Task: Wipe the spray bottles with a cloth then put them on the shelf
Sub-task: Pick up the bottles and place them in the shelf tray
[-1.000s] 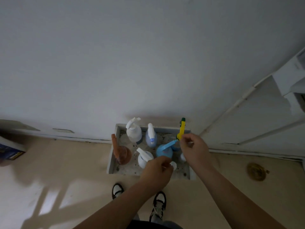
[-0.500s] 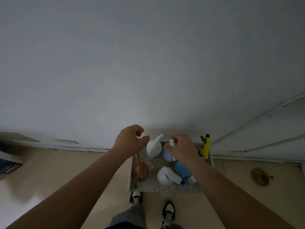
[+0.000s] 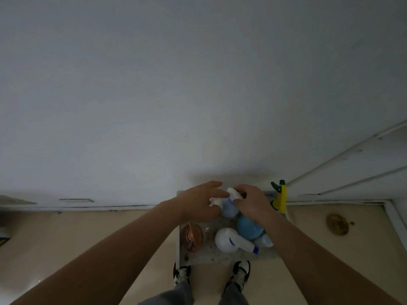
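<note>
Head view, nearest first: the grey speckled tray [image 3: 211, 255] by your shoes [image 3: 241, 271] holds a white round spray bottle [image 3: 226, 238], a blue round bottle [image 3: 247, 227] and a copper-coloured bottle [image 3: 191, 237], and with no shelf in sight I judge none shelved yet. Farther out, your right hand [image 3: 253, 202] curls its fingers round the white head of a pale blue spray bottle [image 3: 229, 209] at the tray's back; your left hand [image 3: 196, 204] sits beside it, something white at its fingers, and whether it grips I cannot tell.

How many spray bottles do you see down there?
6: copper at tray's left, white at front, blue behind it, clear one at front right, pale-blue one between left hand and right hand, yellow at back right. Hands may hide more.
</note>
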{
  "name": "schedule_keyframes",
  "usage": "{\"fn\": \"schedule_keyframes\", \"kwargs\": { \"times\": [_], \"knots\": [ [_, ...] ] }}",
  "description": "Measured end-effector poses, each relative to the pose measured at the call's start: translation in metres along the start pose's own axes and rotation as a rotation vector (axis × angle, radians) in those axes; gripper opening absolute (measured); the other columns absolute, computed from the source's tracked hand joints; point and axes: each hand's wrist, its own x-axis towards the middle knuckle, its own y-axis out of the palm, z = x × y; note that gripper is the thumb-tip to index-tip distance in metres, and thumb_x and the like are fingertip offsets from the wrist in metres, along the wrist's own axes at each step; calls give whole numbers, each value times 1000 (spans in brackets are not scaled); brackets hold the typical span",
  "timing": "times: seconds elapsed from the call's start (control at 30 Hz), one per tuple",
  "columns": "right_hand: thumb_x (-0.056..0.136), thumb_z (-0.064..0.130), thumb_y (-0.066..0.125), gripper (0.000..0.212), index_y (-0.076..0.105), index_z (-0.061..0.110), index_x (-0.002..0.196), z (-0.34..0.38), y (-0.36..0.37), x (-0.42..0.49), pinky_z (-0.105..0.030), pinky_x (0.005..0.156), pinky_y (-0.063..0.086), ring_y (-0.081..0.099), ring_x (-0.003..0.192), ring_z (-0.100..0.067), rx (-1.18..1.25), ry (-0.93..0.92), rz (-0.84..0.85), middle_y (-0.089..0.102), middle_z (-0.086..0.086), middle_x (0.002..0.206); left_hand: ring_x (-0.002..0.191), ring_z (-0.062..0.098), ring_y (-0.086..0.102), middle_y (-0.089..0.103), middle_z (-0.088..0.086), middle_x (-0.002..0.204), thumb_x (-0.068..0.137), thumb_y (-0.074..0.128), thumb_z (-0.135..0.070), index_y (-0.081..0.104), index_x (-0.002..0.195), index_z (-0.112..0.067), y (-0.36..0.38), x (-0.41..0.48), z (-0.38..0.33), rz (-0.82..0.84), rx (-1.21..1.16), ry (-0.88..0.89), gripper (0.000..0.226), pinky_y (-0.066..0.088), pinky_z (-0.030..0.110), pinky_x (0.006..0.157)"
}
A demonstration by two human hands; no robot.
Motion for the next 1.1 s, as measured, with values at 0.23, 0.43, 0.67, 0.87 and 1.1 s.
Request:
{"fn": "schedule_keyframes", "kwargs": {
  "times": [0.23,0.43,0.67,0.87,1.1],
  "knots": [
    [95,20,70,30,73,18,125,13,-4,9,-27,87,46,65,108,-20,-38,-82,11,72,-2,122,98,11,59,55,-9,125,80,82,-37,67,126,-28,-5,-3,30,-237,105,-18,49,47,20,84],
    [93,19,72,23,71,12,116,6,-4,15,-29,78,46,64,96,-20,11,-10,-18,70,-9,113,89,15,61,57,-4,106,83,81,-34,75,105,-21,-5,-2,38,-333,80,-88,27,55,35,85],
    [87,4,71,46,60,8,131,14,4,20,-41,94,56,65,108,-31,345,196,-99,65,-14,122,83,18,61,68,4,91,82,81,-36,75,92,-10,-9,6,34,-399,22,-189,28,52,33,75],
    [71,3,79,10,75,11,67,18,7,20,-20,42,50,66,54,-14,581,459,67,68,-17,84,85,0,63,68,-11,103,73,90,-30,75,111,-23,-10,-2,49,-349,-190,-214,41,50,16,77],
    [94,-4,69,11,71,6,97,15,11,6,-41,80,63,70,100,-39,1032,498,-79,68,-22,107,79,10,66,74,-8,85,79,82,-50,80,94,-26,2,-12,56,-423,-96,-282,29,58,34,76]
  ]
}}
